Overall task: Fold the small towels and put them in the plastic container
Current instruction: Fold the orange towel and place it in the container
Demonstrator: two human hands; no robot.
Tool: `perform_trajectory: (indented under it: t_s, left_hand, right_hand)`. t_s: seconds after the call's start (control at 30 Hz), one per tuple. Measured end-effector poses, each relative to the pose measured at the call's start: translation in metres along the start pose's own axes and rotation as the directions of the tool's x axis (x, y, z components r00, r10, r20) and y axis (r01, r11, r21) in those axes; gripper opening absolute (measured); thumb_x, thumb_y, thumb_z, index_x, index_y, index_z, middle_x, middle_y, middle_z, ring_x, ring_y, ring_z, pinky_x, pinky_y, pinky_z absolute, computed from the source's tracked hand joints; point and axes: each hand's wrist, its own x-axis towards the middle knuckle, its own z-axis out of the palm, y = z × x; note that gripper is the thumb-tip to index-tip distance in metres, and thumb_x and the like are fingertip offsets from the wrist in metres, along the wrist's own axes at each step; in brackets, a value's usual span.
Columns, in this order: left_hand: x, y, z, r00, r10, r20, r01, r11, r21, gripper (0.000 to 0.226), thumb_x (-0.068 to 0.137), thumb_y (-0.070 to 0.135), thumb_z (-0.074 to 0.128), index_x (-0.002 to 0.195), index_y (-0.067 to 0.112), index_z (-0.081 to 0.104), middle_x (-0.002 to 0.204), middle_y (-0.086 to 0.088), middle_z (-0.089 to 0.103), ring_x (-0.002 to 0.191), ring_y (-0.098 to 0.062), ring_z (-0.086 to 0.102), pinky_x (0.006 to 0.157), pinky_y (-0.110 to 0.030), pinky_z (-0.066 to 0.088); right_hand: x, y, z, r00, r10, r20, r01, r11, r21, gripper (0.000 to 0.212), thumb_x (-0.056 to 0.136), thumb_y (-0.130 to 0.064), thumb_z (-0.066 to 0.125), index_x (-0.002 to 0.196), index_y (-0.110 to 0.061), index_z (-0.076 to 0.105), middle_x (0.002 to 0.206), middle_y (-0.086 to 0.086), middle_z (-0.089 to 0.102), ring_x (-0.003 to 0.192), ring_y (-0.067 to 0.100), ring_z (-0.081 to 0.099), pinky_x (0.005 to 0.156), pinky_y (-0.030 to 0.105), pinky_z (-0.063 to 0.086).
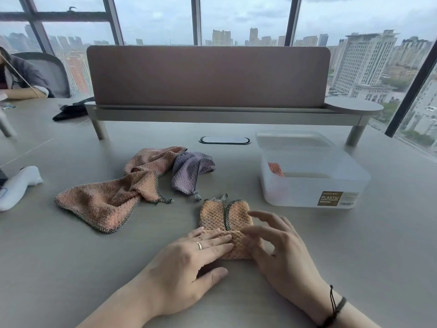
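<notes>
A small orange towel (pixel 224 215) lies partly folded on the table in front of me. My left hand (pixel 189 263) presses flat on its near left part with straight fingers. My right hand (pixel 279 252) touches its near right part, fingers spread and slightly bent. Two loose orange towels (pixel 104 202) (pixel 153 159) and a purple towel (pixel 189 171) lie crumpled to the left. The frosted plastic container (pixel 312 185) stands at the right, open, with a folded orange towel (pixel 275 168) inside against its left wall.
The container's lid (pixel 293 138) lies behind the container. A brown desk divider (pixel 208 76) on a raised shelf crosses the back of the table. A white object (pixel 16 185) lies at the left edge. A dark bundle (pixel 71 111) and another person (pixel 21 76) are at far left.
</notes>
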Motion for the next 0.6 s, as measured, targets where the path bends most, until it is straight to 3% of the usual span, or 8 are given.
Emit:
perform_trajectory:
  t_s: [0.1,0.2,0.27,0.43,0.5,0.6]
  left_hand:
    - [0.002,0.000,0.001,1.000,-0.008,0.015,0.009,1.000,-0.014,0.051,0.096,0.053,0.050,0.140,0.028,0.055,0.147,0.018,0.049,0.142,0.005,0.033,0.120,-0.019,0.018]
    - [0.001,0.002,0.000,1.000,-0.020,0.022,0.021,0.999,-0.030,0.054,0.094,0.052,0.052,0.144,0.031,0.050,0.150,0.021,0.043,0.143,0.010,0.027,0.120,-0.018,0.016]
    - [0.000,0.002,-0.001,0.999,-0.033,0.007,0.033,0.999,-0.040,0.055,0.094,0.050,0.053,0.145,0.032,0.048,0.152,0.022,0.041,0.142,0.012,0.026,0.120,-0.016,0.016]
    - [0.000,0.002,-0.001,0.992,-0.105,-0.065,0.097,0.990,-0.106,0.052,0.090,0.040,0.058,0.141,0.034,0.051,0.147,0.024,0.046,0.138,0.013,0.033,0.115,-0.012,0.025]
    - [0.000,0.002,0.000,0.986,-0.130,-0.101,0.118,0.986,-0.117,0.052,0.086,0.034,0.060,0.138,0.034,0.053,0.142,0.024,0.051,0.134,0.013,0.039,0.112,-0.012,0.030]
    - [0.001,0.000,-0.001,0.964,-0.189,-0.186,0.162,0.975,-0.150,0.046,0.084,0.024,0.065,0.129,0.032,0.060,0.127,0.023,0.063,0.119,0.013,0.053,0.101,-0.010,0.039]
  right_hand:
    - [-0.006,0.002,-0.003,0.980,-0.129,0.152,0.151,0.978,-0.144,0.042,0.084,-0.063,0.055,0.120,-0.042,0.065,0.130,-0.032,0.057,0.129,-0.007,0.042,0.104,0.023,0.035]
    - [-0.008,0.006,-0.005,0.943,-0.155,0.296,0.211,0.963,-0.170,0.049,0.087,-0.061,0.052,0.132,-0.044,0.055,0.137,-0.035,0.049,0.134,-0.011,0.036,0.111,0.014,0.023]
    - [-0.007,0.009,-0.005,0.944,-0.164,0.286,0.217,0.962,-0.163,0.045,0.090,-0.057,0.050,0.132,-0.043,0.056,0.137,-0.034,0.050,0.134,-0.011,0.036,0.111,0.013,0.021]
    - [-0.005,0.007,-0.001,0.963,-0.199,0.184,0.236,0.949,-0.209,0.028,0.094,-0.044,0.052,0.118,-0.038,0.065,0.118,-0.026,0.066,0.123,0.001,0.053,0.102,0.034,0.042]
    - [-0.004,0.004,-0.001,0.970,-0.201,0.133,0.226,0.952,-0.206,0.026,0.095,-0.043,0.049,0.115,-0.036,0.065,0.109,-0.022,0.070,0.120,0.005,0.056,0.101,0.035,0.039]
    - [-0.003,-0.003,-0.004,0.989,-0.131,0.062,0.137,0.985,-0.104,0.031,0.094,-0.049,0.045,0.119,-0.040,0.061,0.115,-0.022,0.065,0.118,0.002,0.050,0.103,0.025,0.035]
